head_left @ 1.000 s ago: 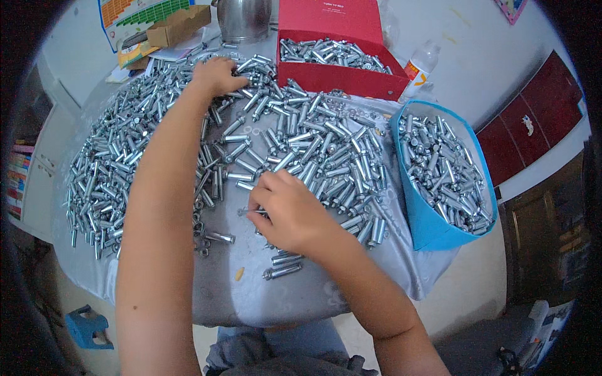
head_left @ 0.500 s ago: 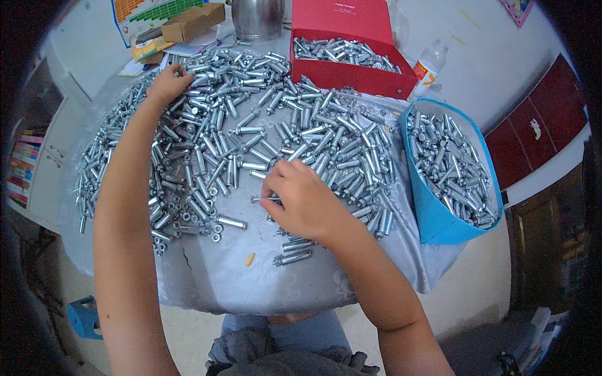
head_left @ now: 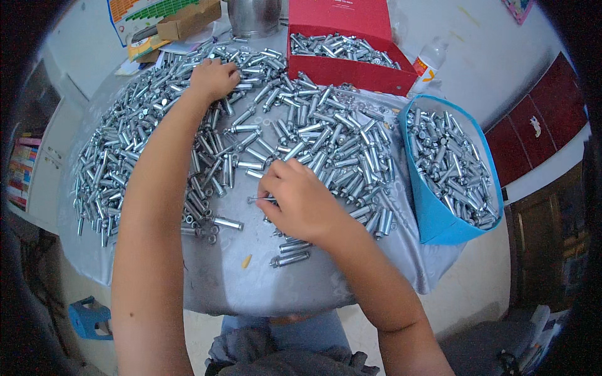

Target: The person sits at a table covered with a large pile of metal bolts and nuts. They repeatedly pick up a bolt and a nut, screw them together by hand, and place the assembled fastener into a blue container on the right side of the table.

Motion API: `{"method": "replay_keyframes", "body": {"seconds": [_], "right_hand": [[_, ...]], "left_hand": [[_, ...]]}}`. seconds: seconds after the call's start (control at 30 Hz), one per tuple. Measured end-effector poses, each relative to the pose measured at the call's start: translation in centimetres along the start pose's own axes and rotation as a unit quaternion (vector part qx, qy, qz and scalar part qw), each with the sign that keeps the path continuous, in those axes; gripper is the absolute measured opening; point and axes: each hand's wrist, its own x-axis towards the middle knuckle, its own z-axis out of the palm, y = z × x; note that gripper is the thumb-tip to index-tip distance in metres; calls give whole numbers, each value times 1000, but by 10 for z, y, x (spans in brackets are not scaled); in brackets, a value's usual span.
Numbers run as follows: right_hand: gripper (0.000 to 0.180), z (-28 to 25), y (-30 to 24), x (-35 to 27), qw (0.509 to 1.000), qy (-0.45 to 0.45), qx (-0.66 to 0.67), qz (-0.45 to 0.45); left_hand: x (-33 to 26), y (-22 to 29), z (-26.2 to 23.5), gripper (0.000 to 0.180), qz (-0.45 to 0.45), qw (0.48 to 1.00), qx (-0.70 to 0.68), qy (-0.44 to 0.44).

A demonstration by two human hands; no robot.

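Many silver expansion bolts [head_left: 307, 128] with sleeves and nuts lie heaped over a round table with a pale cloth [head_left: 263, 294]. My left hand [head_left: 213, 78] is over the far part of the heap, fingers curled down among the bolts. Whatever it grips is hidden under the fingers. Close to the table's middle, my right hand [head_left: 298, 197] is closed, thumb and fingers pinching an expansion bolt [head_left: 256, 200] whose end sticks out to the left. A few bolts [head_left: 290, 258] lie just below that hand. Loose nuts [head_left: 213, 235] sit left of it.
An open red box [head_left: 351, 74] of bolts stands at the back. A blue fabric bin [head_left: 448, 219] full of bolts is at the right. Beyond are a plastic bottle [head_left: 431, 62], a metal pot [head_left: 254, 17] and a cardboard box [head_left: 188, 20]. A small yellow piece [head_left: 246, 261] lies near the front.
My left hand has moved to the right across the far heap, and its forearm has swung right too. The right hand stays in nearly the same place, with the bolt between its fingers.
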Motion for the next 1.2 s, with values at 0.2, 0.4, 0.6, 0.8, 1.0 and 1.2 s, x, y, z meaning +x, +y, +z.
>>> {"method": "replay_keyframes", "body": {"seconds": [0.2, 0.4, 0.6, 0.8, 1.0, 1.2], "right_hand": [[14, 2, 1, -1, 1000, 17, 0, -15], [12, -1, 1, 0, 1000, 20, 0, -16], [14, -1, -2, 1, 1000, 0, -11, 1], [16, -4, -3, -1, 1000, -12, -20, 15], [17, -2, -5, 0, 1000, -16, -21, 12], [16, 0, -1, -2, 1000, 0, -29, 2]], "left_hand": [[-37, -62, -1, 31, 43, 984, -112, 133], [-67, -74, -38, 22, -84, 994, -51, 55], [-49, -57, -49, 22, -135, 989, 11, 58], [-4, -17, -35, 35, -35, 992, -110, 51], [-8, 9, 9, 35, -89, 983, -162, 5], [-37, -12, -6, 28, 92, 979, -177, -29]]}}
